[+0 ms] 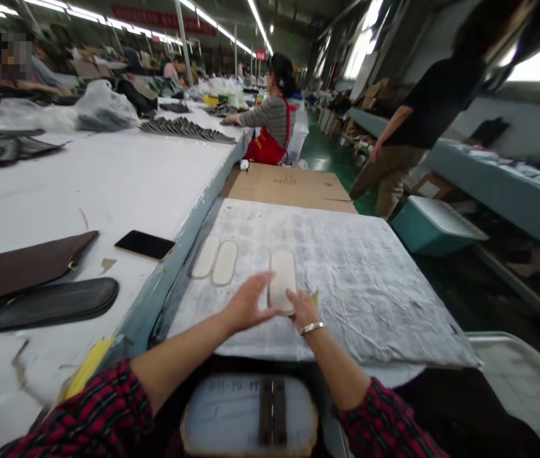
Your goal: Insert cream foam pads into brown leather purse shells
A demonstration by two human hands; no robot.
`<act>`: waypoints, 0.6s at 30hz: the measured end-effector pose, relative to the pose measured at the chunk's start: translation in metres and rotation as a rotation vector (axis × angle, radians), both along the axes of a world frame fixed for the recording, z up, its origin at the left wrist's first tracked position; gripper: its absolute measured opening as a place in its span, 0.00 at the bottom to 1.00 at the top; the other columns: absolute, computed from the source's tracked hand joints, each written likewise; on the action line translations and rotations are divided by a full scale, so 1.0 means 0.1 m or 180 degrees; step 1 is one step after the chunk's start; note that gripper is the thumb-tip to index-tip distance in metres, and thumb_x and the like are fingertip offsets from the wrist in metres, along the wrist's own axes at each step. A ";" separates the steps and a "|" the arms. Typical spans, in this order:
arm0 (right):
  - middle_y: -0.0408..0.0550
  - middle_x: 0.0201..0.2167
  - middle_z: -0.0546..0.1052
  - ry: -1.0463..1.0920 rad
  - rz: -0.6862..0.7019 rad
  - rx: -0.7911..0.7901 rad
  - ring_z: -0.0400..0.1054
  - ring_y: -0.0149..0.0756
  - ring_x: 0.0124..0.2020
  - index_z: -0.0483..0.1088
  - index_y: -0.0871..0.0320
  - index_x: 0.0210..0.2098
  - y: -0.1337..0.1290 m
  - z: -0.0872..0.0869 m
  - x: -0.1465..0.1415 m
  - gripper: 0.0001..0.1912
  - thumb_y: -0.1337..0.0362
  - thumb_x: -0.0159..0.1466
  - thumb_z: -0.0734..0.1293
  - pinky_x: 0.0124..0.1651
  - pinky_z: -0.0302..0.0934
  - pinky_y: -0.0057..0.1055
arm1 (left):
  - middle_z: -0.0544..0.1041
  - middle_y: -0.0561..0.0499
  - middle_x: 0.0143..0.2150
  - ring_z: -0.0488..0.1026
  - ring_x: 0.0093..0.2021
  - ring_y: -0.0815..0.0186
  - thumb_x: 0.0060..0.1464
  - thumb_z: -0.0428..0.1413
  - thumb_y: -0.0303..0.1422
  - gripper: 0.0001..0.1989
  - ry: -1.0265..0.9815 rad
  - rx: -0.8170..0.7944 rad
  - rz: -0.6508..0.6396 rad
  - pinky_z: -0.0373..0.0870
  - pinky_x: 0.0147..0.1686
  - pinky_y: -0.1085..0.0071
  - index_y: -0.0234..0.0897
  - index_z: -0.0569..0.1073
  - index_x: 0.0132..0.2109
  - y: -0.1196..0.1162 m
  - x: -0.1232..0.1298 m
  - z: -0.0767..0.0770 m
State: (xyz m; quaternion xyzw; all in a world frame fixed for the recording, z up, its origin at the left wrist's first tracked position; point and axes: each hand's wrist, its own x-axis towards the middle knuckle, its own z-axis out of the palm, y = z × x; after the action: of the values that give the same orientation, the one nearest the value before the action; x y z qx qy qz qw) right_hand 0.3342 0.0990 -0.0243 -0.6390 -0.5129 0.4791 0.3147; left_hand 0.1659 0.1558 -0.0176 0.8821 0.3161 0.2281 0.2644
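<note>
Nearest the wearer, at 6 o'clock from the pad, sat an oval tray (212, 420) with two dark strips (273, 413) across it. The right hand (305, 308) came in from 5 o'clock, its grip closed on the near end of the pad (283, 270), thumb on top. A light pinch like that seemed right: the pad looked thin, and a hard squeeze could have bent it or marked its pale face. The left hand (245, 305) reached in from 8 o'clock, its grip open, thumb and forefinger spread at the left edge; whether they touched it could not be told. Held so, they were well placed to steady the long side, best done by the rim alone.

The pad was above the cloth (369, 273) on the near worktop, its long side running towards 12 o'clock; whether it was fully clear of the cloth was hard to judge. The cloth was creased from 3 to 5 o'clock, so the smoother part near the pad looked the better support. Two more pads (225, 263) lay flat at 9 to 10 o'clock, side by side, and elbow room there called for care.

Farther off at 9 o'clock, a phone (145, 245) rested on the white worktop (145, 184). Cardboard (293, 184) lay at 12 o'clock, with a seated co-worker (272, 117) beyond.
</note>
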 end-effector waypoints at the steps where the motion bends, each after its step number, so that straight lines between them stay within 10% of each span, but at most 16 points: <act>1: 0.50 0.38 0.72 0.0133 0.0016 0.0043 0.65 0.39 0.41 0.67 0.58 0.39 -0.09 0.10 0.05 0.22 0.46 0.57 0.59 0.40 0.62 0.32 | 0.59 0.39 0.58 0.55 0.59 0.54 0.44 0.59 0.38 0.39 -0.0709 -0.0327 0.0670 0.56 0.54 0.57 0.37 0.51 0.60 0.04 -0.11 0.15; 7: 0.52 0.39 0.72 0.0242 0.0932 0.0132 0.68 0.38 0.37 0.61 0.60 0.51 -0.86 0.67 0.08 0.27 0.51 0.57 0.63 0.37 0.64 0.34 | 0.76 0.46 0.37 0.74 0.34 0.63 0.42 0.61 0.34 0.22 -0.2164 -0.3583 0.1178 0.72 0.33 0.69 0.33 0.69 0.46 -0.47 -0.69 0.67; 13: 0.58 0.60 0.52 -0.2081 0.0559 0.1535 0.46 0.52 0.60 0.43 0.59 0.61 -1.54 0.77 -0.25 0.49 0.44 0.49 0.66 0.57 0.48 0.49 | 0.77 0.51 0.33 0.73 0.30 0.66 0.43 0.61 0.35 0.17 -0.3052 -0.3616 0.2172 0.73 0.27 0.72 0.36 0.70 0.42 -1.41 -0.81 0.49; 18: 0.59 0.53 0.61 -0.2235 0.0437 0.1639 0.55 0.50 0.55 0.49 0.61 0.59 -1.79 0.59 -0.17 0.41 0.45 0.54 0.63 0.54 0.55 0.45 | 0.75 0.43 0.43 0.71 0.45 0.54 0.42 0.56 0.50 0.29 -0.2549 -0.3180 0.1236 0.70 0.43 0.60 0.34 0.71 0.46 -1.61 -1.15 0.46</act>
State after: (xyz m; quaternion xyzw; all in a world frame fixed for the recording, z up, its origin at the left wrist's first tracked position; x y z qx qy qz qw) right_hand 0.3171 -0.0796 0.0348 -0.6282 -0.7327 0.1092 0.2378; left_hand 0.0509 -0.0053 0.0280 0.4280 0.4142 0.4077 0.6922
